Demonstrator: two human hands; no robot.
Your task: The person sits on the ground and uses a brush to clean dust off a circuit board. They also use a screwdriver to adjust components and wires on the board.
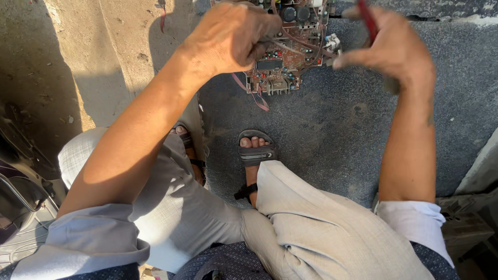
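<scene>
A brown circuit board (282, 62) with capacitors, chips and loose wires lies on a grey carpet (332, 129) at the top of the head view. My left hand (228, 36) rests over the board's left part, fingers closed around a bundle of thin wires (295, 46). To the right of the board, my right hand (394, 49) is blurred and grips a red-handled tool (367, 18) at its upper edge. The tool's tip is hidden. My sandalled foot (254, 155) stands on the carpet just below the board.
A bare concrete floor (78, 62) lies at the left, partly in shadow. A dark metal wire frame (21, 197) sits at the lower left. A pale slab and a dark box (467, 228) stand at the lower right. My knees fill the bottom centre.
</scene>
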